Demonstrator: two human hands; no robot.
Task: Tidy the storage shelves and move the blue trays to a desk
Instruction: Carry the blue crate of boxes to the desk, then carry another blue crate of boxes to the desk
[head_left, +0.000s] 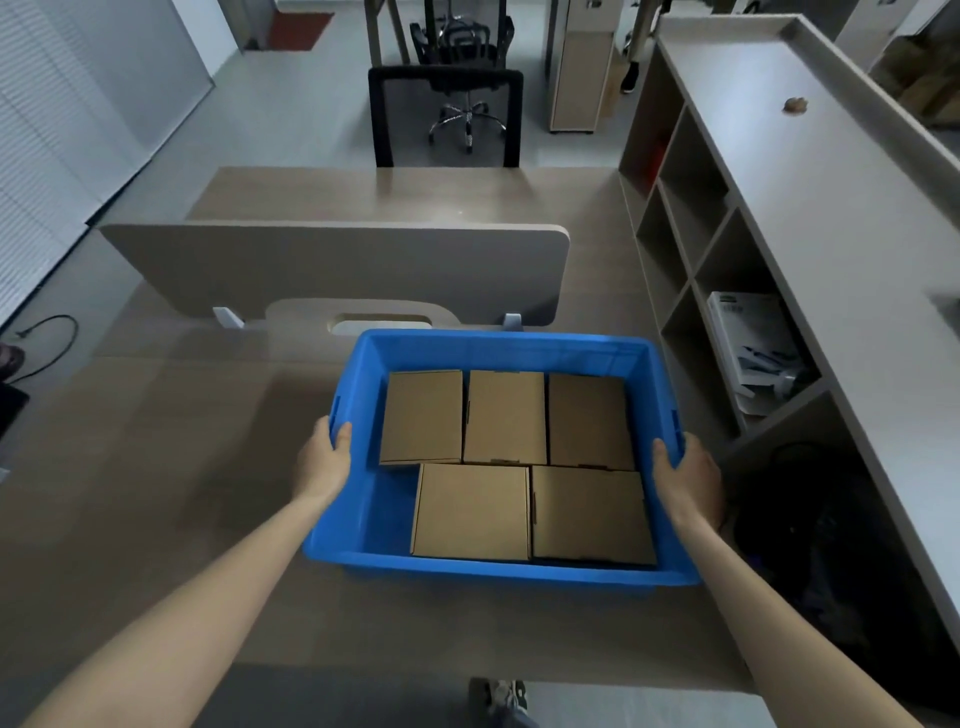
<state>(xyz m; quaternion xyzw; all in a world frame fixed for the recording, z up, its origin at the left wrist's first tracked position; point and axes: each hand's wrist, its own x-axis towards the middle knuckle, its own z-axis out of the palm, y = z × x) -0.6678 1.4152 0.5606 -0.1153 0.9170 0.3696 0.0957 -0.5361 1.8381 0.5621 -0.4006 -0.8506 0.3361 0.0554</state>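
A blue tray (498, 347) sits over the wooden desk (156, 467), close to its right end, holding several flat cardboard boxes (505, 417) laid side by side. My left hand (324, 457) grips the tray's left rim, thumb over the edge. My right hand (688, 475) grips the right rim the same way. Whether the tray rests on the desk or hovers just above it, I cannot tell.
A low divider panel (332, 270) stands across the desk behind the tray. Open storage shelves (691, 249) run along the right, one cubby holding a white box (748, 332). A black office chair (444, 114) stands beyond the far desk. A dark bag (810, 519) lies on the floor at right.
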